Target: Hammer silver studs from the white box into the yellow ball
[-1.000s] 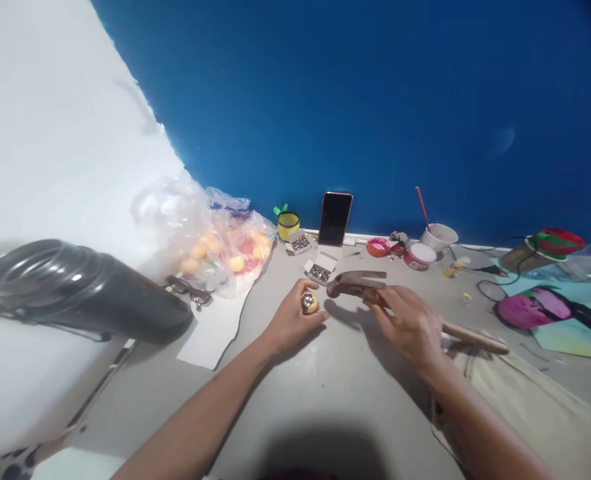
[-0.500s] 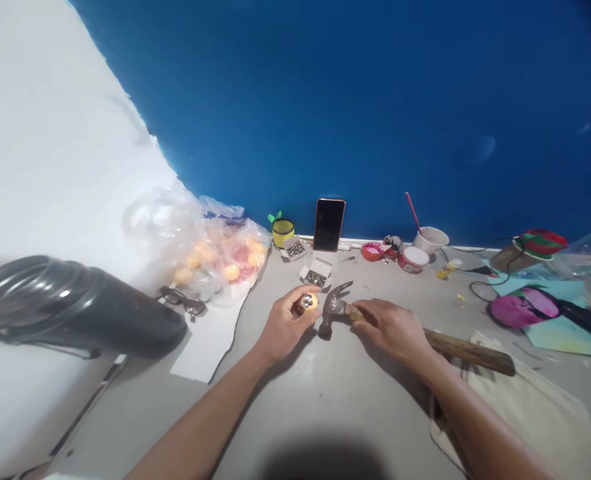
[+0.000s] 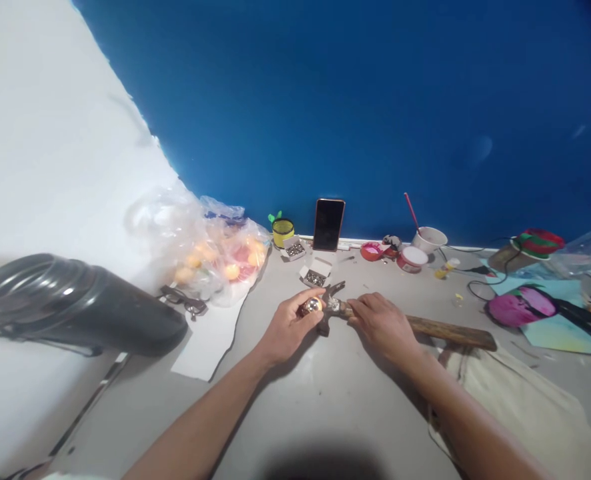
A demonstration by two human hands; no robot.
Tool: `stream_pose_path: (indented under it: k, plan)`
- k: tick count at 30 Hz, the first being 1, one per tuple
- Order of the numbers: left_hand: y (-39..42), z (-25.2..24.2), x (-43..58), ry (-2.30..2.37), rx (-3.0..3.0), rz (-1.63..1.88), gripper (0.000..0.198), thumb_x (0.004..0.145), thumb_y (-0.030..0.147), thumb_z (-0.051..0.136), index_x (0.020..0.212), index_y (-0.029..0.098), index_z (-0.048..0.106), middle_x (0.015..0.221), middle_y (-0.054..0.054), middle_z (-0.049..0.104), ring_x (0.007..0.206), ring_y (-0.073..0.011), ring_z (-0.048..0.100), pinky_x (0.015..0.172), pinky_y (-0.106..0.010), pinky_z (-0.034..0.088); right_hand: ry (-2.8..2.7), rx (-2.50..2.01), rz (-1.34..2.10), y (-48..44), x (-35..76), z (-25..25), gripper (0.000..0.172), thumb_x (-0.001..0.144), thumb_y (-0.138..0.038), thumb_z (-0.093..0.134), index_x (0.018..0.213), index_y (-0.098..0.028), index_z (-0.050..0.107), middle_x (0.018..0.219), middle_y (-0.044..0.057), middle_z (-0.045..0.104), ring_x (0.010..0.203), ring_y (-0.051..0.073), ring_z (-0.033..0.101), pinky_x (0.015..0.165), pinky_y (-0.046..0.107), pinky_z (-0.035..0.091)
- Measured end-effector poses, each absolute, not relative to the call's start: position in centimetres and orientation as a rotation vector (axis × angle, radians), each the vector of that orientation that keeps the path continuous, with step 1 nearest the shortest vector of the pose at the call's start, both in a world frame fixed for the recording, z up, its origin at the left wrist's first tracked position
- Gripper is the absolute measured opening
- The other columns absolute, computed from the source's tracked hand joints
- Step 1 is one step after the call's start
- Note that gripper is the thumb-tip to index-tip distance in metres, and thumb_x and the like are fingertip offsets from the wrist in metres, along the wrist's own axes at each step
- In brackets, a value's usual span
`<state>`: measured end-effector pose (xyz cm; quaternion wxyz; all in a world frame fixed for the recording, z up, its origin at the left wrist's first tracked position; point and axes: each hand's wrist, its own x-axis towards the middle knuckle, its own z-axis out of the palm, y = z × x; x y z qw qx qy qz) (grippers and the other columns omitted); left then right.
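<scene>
A small round ball (image 3: 312, 305), shiny and gold with silvery spots, sits between the thumb and fingers of my left hand (image 3: 286, 328). My right hand (image 3: 381, 325) is closed around the wooden handle of a claw hammer (image 3: 450, 331), close to its head. The rusty hammer head lies right beside the ball; whether they touch I cannot tell. Just behind my left hand an open white box (image 3: 317, 274) holds many small metal tacks. A second such box (image 3: 293, 250) stands farther back.
A phone (image 3: 329, 225) leans against the blue wall. At left are a large black bottle (image 3: 105, 307), eyeglasses (image 3: 183, 300) and a plastic bag of orange balls (image 3: 225, 257). A paper cup (image 3: 431, 239), a pink pouch (image 3: 518, 307) and a cream cloth bag (image 3: 520, 407) lie at right.
The hammer has moved left, bringing its head up to the ball. My right hand has shifted slightly left with it. The ball has turned, showing more shiny metal.
</scene>
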<state>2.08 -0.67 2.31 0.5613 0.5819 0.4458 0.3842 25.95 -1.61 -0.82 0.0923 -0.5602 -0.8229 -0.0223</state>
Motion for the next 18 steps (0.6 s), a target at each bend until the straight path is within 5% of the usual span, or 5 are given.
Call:
stream_pose_path:
  k: [8,12,15,18]
  plan:
    - [-0.8,2.2,2.3,1.017,1.347,0.907,0.057,0.089,0.034,0.068,0.142,0.018,0.059,0.104,-0.007,0.071,0.086,-0.0174,0.065,0.083,-0.032,0.054,-2.386,-1.494,-0.029,-1.0,26.4,-1.9,0.02,0.095,-0.021,0.066,0.114,-0.02,0.067,0.105,0.011,0.069,0.1,0.028,0.059,0.084,0.04,0.044]
    - [-0.9,1.9,2.3,1.04,1.415,0.869,0.061,0.091,0.035,0.066,0.148,0.018,0.054,0.104,-0.007,0.072,0.089,-0.0192,0.066,0.089,-0.034,0.053,-2.295,-1.293,0.16,-1.4,25.3,-0.3,0.039,0.092,-0.024,0.069,0.13,-0.02,0.062,0.121,0.014,0.067,0.11,0.03,0.059,0.093,0.045,0.049]
    - [-1.0,1.9,2.4,1.018,1.528,0.843,0.067,0.09,0.037,0.067,0.153,0.018,0.05,0.121,-0.011,0.072,0.108,-0.0255,0.066,0.1,-0.039,0.05,-2.316,-1.104,0.338,-1.5,24.0,1.3,0.058,0.088,-0.023,0.074,0.143,-0.023,0.055,0.131,0.014,0.064,0.119,0.029,0.06,0.097,0.044,0.053]
    - [-1.0,2.0,2.3,0.973,1.627,0.862,0.071,0.089,0.036,0.069,0.155,0.019,0.048,0.149,-0.013,0.059,0.135,-0.0317,0.054,0.114,-0.041,0.042,-2.396,-1.024,0.424,-1.0,22.7,2.3,0.047,0.088,-0.019,0.073,0.134,-0.025,0.063,0.13,0.011,0.065,0.116,0.025,0.063,0.093,0.038,0.056]
